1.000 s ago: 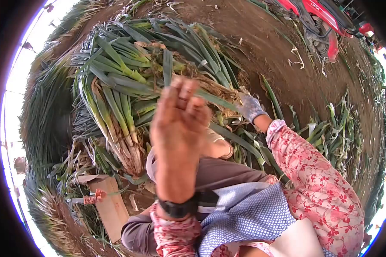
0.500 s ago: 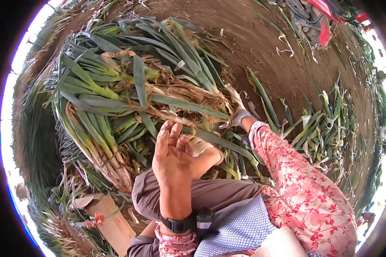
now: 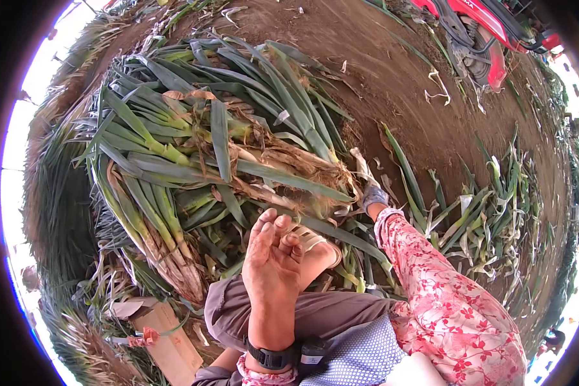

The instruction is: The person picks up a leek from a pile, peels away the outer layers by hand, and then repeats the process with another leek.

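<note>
My left hand (image 3: 273, 257) is bare, palm upward above my bent knee. Its fingers curl loosely, slightly apart, and nothing lies in them. A dark watch (image 3: 271, 357) circles that wrist. My right hand (image 3: 374, 197), in a greyish glove, is closed around what looks like a leek (image 3: 361, 166); a pale stalk sticks out above the glove, the rest hard to see. Left of it lies a large heap of leeks (image 3: 174, 148) with green leaves, dry brown skins and stringy roots. My foot in a strapped sandal (image 3: 309, 239) is behind the left hand.
A cardboard piece (image 3: 167, 341) lies at the lower left. To the right is a pile of leek leaves and trimmings (image 3: 489, 212). Part of a red machine with a wheel (image 3: 479, 48) stands at the upper right on bare soil (image 3: 386, 90).
The view has shifted, so the leeks and my legs appear lower and farther right. My left hand's fingers are curled a little more. The right hand stays by the pale stalk.
</note>
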The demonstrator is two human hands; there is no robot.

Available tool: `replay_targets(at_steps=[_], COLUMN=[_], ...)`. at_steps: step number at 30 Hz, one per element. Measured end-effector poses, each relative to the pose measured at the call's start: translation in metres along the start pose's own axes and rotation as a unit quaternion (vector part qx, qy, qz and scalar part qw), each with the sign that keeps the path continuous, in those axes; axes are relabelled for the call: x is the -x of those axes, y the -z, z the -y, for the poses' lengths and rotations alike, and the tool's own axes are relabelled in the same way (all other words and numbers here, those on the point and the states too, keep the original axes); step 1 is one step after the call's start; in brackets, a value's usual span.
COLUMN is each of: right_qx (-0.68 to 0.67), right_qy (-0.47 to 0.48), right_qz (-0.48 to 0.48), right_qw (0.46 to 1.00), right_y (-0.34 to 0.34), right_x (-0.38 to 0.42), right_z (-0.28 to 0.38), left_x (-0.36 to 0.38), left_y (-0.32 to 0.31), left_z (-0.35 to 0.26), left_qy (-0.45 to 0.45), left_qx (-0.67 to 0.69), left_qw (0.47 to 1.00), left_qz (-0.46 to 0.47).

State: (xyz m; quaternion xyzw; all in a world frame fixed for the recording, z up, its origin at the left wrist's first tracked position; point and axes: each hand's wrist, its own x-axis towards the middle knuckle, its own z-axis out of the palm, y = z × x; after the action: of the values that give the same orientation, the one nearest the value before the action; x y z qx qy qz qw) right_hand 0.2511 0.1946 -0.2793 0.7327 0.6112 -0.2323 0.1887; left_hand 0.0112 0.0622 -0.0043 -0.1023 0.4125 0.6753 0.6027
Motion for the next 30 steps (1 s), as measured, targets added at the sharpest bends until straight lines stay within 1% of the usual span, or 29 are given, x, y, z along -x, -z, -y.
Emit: replay_targets(at_steps=[1,3,4,5,7,8,9,11,12,13,14,15,16,18,19,20,21,22,24,26,27,28,29,30], right_qx=[0.016,0.002,-0.005,-0.046,-0.054,-0.036,-0.091,-0.247,-0.351,-0.363,-0.375,-0.385,-0.346,-0.287,-0.340,-0.332,-0.325,-0.277,-0.277,-0.265,-0.269,-0.273,-0.276,-0.231], right_qy=[0.007,0.025,0.035,0.073,0.100,0.198,0.171,0.176,0.221,0.206,0.192,0.178,0.214,0.286,0.286,0.271,0.257,0.270,0.287,0.320,0.321,0.322,0.320,0.348], right_qz=[0.037,0.040,0.041,0.018,0.019,-0.019,-0.001,0.013,-0.041,-0.009,0.023,0.056,0.012,-0.055,-0.040,-0.035,-0.030,-0.054,-0.065,-0.084,-0.062,-0.040,-0.018,-0.050], right_qw=[0.999,0.999,0.999,0.996,0.993,0.979,0.981,0.953,0.909,0.909,0.907,0.904,0.913,0.913,0.895,0.903,0.910,0.920,0.915,0.906,0.906,0.906,0.906,0.907], right_y=[0.001,-0.001,0.011,0.022,0.033,0.053,0.081,0.108,0.108,0.112,0.137,0.149,0.139,0.134,0.129,0.139,0.152,0.160,0.154,0.143,0.142,0.144,0.144,0.140], right_x=[-0.003,-0.002,0.007,0.013,0.009,0.026,0.049,0.080,0.092,0.107,0.143,0.167,0.173,0.182,0.199,0.216,0.236,0.250,0.263,0.272,0.279,0.288,0.294,0.298], right_z=[-0.002,-0.010,-0.010,-0.019,-0.039,-0.042,-0.038,-0.046,-0.049,-0.054,-0.047,-0.044,-0.051,-0.055,-0.056,-0.050,-0.042,-0.038,-0.036,-0.034,-0.029,-0.024,-0.019,-0.017], left_x=[0.000,0.000,0.000,0.000,-0.001,-0.001,-0.001,0.000,0.000,0.001,0.001,0.001,-0.001,-0.001,-0.003,-0.004,-0.004,-0.003,0.001,0.008,0.009,-0.010,-0.011,-0.011], left_y=[-0.001,-0.004,-0.007,-0.008,-0.008,-0.008,-0.009,-0.010,-0.009,-0.010,-0.011,-0.011,-0.010,-0.009,-0.008,-0.005,-0.007,-0.008,-0.012,-0.011,-0.011,-0.001,0.004,0.010], left_z=[0.000,0.001,0.002,0.003,0.004,0.005,0.006,0.007,0.007,0.008,0.009,0.011,0.013,0.018,0.020,0.021,0.022,0.022,0.021,0.013,0.009,0.012,0.006,0.001], left_qy=[0.004,0.008,0.010,0.010,0.010,0.002,-0.003,-0.012,-0.006,-0.003,-0.001,0.000,0.004,-0.024,-0.038,-0.069,-0.095,-0.111,-0.136,-0.203,-0.236,-0.346,-0.342,-0.336], left_qx=[0.003,-0.005,-0.008,-0.007,-0.009,-0.008,-0.012,-0.020,-0.029,-0.048,-0.067,-0.084,-0.092,-0.124,-0.140,-0.143,-0.171,-0.187,-0.191,-0.197,-0.201,-0.204,-0.204,-0.204], left_qw=[1.000,1.000,1.000,1.000,1.000,0.999,0.999,0.999,0.999,0.998,0.997,0.996,0.994,0.990,0.987,0.983,0.976,0.973,0.971,0.956,0.946,0.914,0.916,0.919], left_qz=[0.005,0.006,0.006,0.010,0.024,0.031,0.032,0.029,0.044,0.042,0.040,0.037,0.050,0.060,0.063,0.094,0.091,0.079,0.053,0.079,0.092,0.060,0.036,0.014])
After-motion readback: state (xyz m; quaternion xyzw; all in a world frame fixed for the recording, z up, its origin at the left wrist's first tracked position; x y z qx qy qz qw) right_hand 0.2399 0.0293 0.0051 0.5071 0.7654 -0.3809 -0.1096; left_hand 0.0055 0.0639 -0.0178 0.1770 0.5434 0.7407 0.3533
